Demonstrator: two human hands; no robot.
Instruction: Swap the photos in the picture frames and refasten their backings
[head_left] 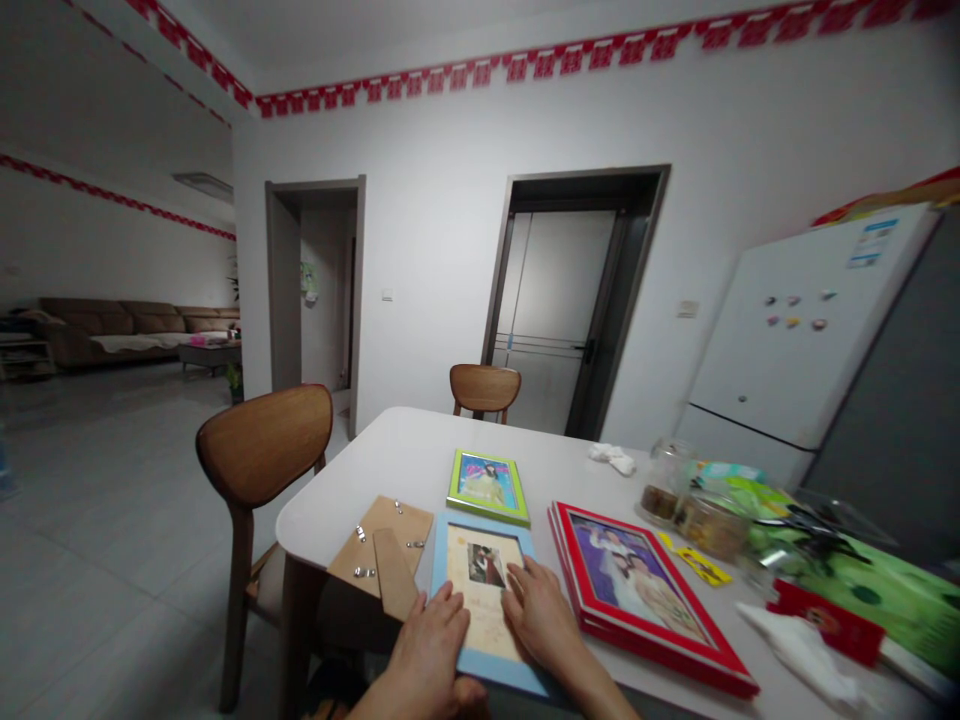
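Note:
A light blue photo frame [442, 560] lies before me at the table's near edge. Inside it is a cream patterned sheet [491, 625] with a small photo [486, 565]. My left hand [431, 640] rests over the frame's lower left side, fingers laid out on the border and sheet. On the right side, my right hand [544, 605] lies with its fingertips on the sheet beside the small photo. Left of the frame is a brown backing board [352, 550] with metal clips and a stand leg [394, 570]. Neither hand is closed around anything I can see.
A green picture frame [489, 487] lies beyond the blue one. Stacked red picture frames [645, 590] lie to the right. Glass jars [664, 485], a red packet [825, 620] and crumpled tissue [613, 458] crowd the table's right side. Wooden chairs [270, 440] stand around the table [420, 430].

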